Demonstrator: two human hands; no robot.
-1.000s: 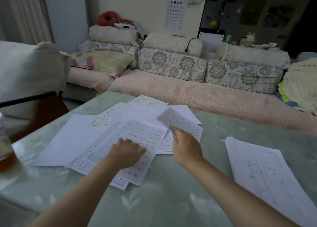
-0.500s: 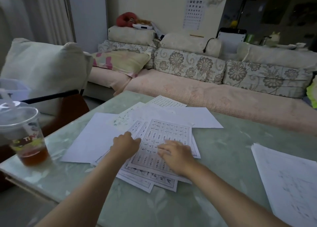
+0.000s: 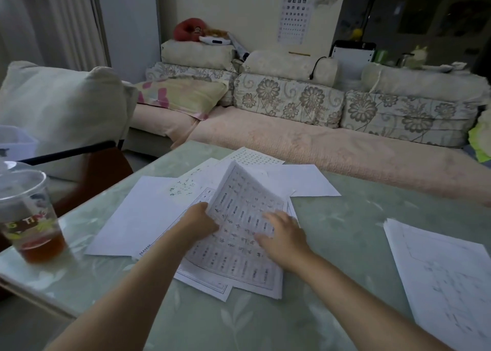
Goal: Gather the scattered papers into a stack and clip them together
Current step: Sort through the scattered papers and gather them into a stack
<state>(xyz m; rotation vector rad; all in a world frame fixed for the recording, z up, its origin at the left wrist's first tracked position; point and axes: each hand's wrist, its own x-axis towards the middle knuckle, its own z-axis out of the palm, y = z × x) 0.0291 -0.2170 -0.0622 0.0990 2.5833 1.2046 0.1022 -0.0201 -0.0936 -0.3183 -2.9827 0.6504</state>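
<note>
Both my hands are on the printed sheet (image 3: 239, 233) in the middle of the green table (image 3: 345, 218). My left hand (image 3: 198, 224) has its fingers pinched on the sheet's left edge, and my right hand (image 3: 283, 237) lies flat on it with fingers spread. The sheet's long axis runs away from me, toward the sofa (image 3: 305, 143). Half a second ago it lay flat; now its far end is curled up off the pile of papers (image 3: 159, 212) underneath. Another sheet (image 3: 438, 271) sits well apart on the right, and a cup of tea (image 3: 30, 218) stands at the left edge.
</note>
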